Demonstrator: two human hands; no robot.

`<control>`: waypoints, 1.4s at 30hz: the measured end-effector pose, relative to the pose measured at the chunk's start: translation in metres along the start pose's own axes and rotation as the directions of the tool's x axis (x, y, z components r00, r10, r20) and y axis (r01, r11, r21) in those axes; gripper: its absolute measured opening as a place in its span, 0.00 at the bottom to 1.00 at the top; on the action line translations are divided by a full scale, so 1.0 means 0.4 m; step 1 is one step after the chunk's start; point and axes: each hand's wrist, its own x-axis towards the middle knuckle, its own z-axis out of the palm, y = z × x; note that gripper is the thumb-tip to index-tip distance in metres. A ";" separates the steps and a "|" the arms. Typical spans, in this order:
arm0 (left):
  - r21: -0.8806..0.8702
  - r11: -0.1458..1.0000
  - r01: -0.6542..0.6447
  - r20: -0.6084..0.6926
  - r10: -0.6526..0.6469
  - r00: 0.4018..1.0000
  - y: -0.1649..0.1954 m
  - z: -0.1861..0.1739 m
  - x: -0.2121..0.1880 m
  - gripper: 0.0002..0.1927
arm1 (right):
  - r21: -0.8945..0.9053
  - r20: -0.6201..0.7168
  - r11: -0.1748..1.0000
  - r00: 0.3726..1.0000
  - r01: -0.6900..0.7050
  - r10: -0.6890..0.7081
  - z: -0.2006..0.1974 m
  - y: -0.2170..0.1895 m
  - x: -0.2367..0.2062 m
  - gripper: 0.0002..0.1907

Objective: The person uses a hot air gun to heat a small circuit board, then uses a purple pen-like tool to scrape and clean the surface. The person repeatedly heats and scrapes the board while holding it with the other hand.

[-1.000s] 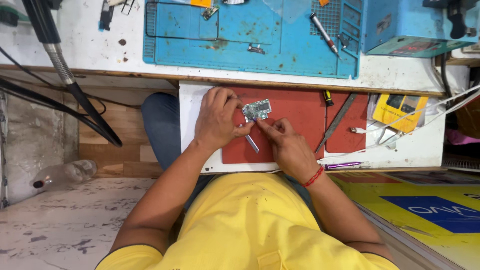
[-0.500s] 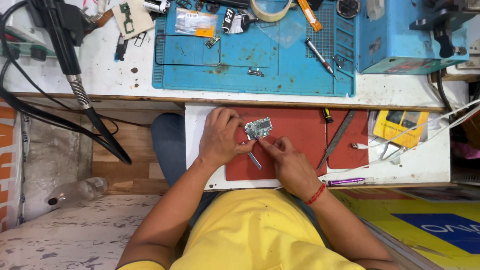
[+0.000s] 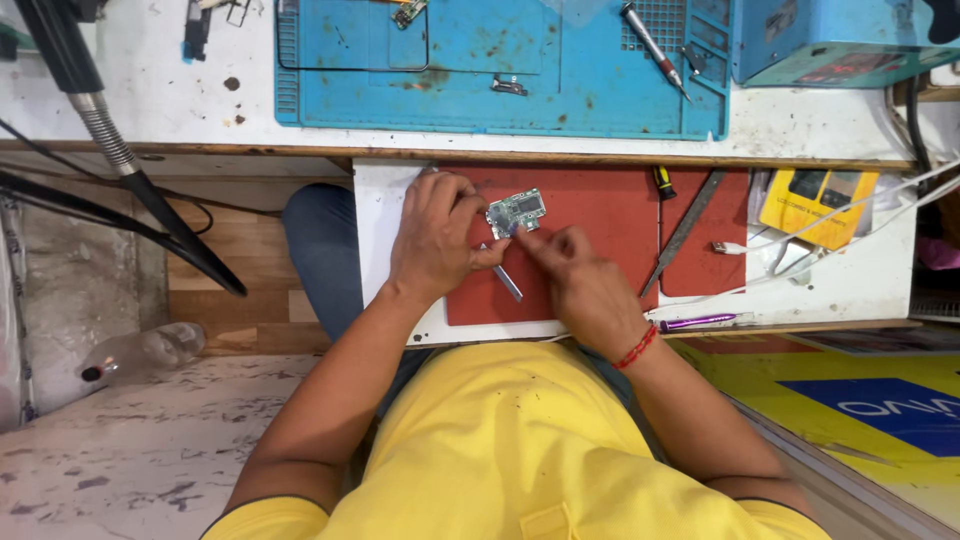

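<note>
**Small circuit board pinched over the red mat**

The left hand [image 3: 435, 240] steadies the circuit board [image 3: 516, 212], its grip pinching the left edge. The board is small, green-grey, studded with components, lying on the red mat [image 3: 600, 225], long axis running left-right, slightly tilted. The right hand [image 3: 580, 280] pinches its lower edge.

The left hand [image 3: 435, 240] covers the circuit board's [image 3: 517, 211] left end. The blue box [image 3: 830, 40] at the desk's far right corner is cut off, and the right hand's [image 3: 580, 280] fingertips look blurred.
</note>
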 end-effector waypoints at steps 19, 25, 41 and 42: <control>-0.005 0.999 -0.054 -0.004 0.054 0.999 -0.007 0.016 -0.013 0.24 | -0.045 -0.005 0.999 1.000 -0.010 0.009 -0.010 0.019 0.003 0.31; -0.038 0.999 -0.033 0.019 0.034 0.999 -0.007 0.016 -0.012 0.23 | -0.134 -0.026 0.982 0.991 -0.130 0.128 -0.022 0.017 0.007 0.29; -0.002 0.999 -0.041 0.015 0.041 0.999 -0.009 0.015 -0.015 0.23 | -0.040 0.056 0.999 0.998 0.014 -0.012 -0.035 0.034 0.004 0.32; 0.025 0.997 -0.066 0.003 0.066 0.998 -0.008 0.015 -0.015 0.24 | -0.030 0.109 1.000 0.994 -0.006 0.009 -0.036 0.031 0.004 0.32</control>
